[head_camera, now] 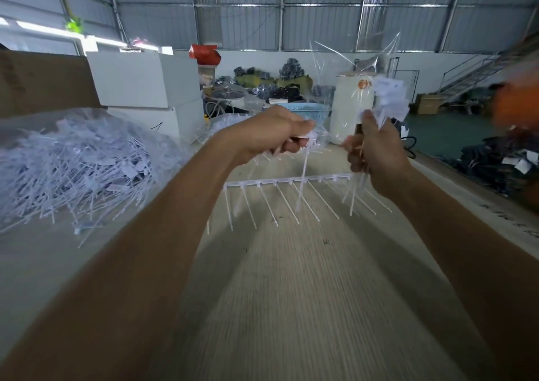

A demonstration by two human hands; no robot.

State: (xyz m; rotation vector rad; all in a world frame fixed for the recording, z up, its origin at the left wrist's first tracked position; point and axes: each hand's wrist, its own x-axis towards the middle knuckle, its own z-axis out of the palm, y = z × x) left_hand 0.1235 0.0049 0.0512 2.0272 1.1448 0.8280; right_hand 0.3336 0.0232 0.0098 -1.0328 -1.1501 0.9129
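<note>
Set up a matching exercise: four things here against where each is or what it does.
1 left hand
2 right hand
3 comb strip of ties
4 heap of ties

A piled on the left
B grips a tagged bundle
C lies flat on the table
D grips hanging ties

Pairs: 1-D, 2-B, 3-C, 4-A.

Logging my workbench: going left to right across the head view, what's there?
A pile of plastic ties, left hand gripping a tie strip, right hand holding tagged ties, dark clothes heap.
</note>
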